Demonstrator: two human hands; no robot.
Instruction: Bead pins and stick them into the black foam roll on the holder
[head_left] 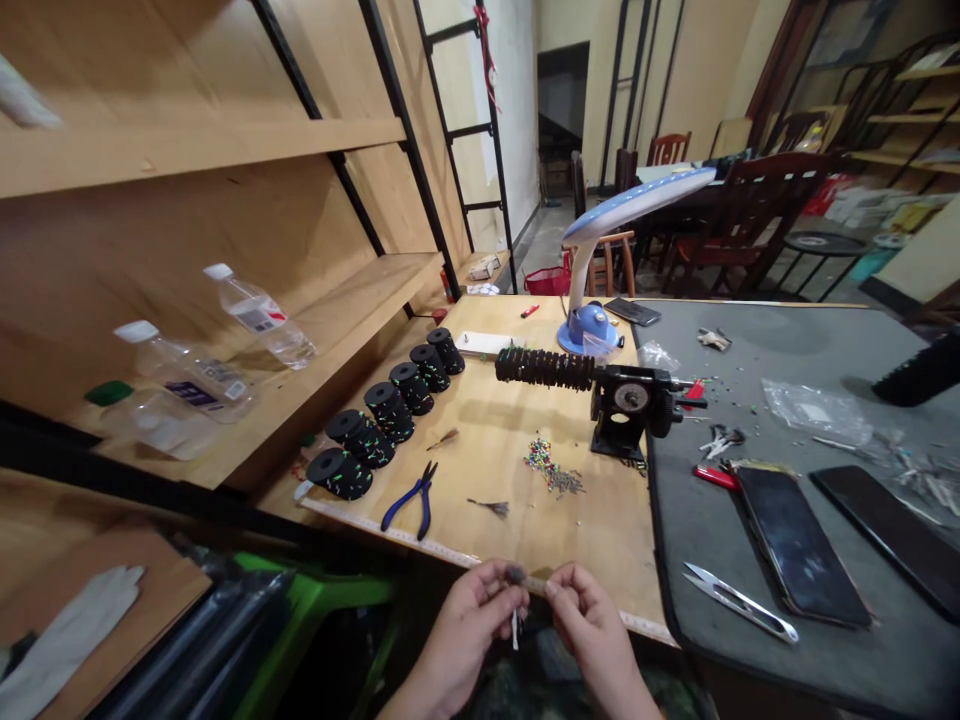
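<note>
Both hands meet at the near edge of the wooden board (517, 500). My left hand (469, 615) is closed in a pinch on a small dark tuft with a pale stem hanging below it (515, 590). My right hand (592, 620) is closed too, fingertips pinched just right of the tuft; what it grips is too small to make out. A pile of small coloured bits (551, 467) lies on the board ahead. Behind it stands a black hand-crank winder (626, 405) with a long dark ribbed shaft (544, 368).
A row of black spools (390, 410) lines the board's left side, with blue-handled pliers (412, 497) nearby. Thread snips (739, 602), two phones (799, 545) and plastic bags lie on the grey mat. A blue desk lamp (592, 325) stands behind; water bottles (259, 315) lie on the shelf.
</note>
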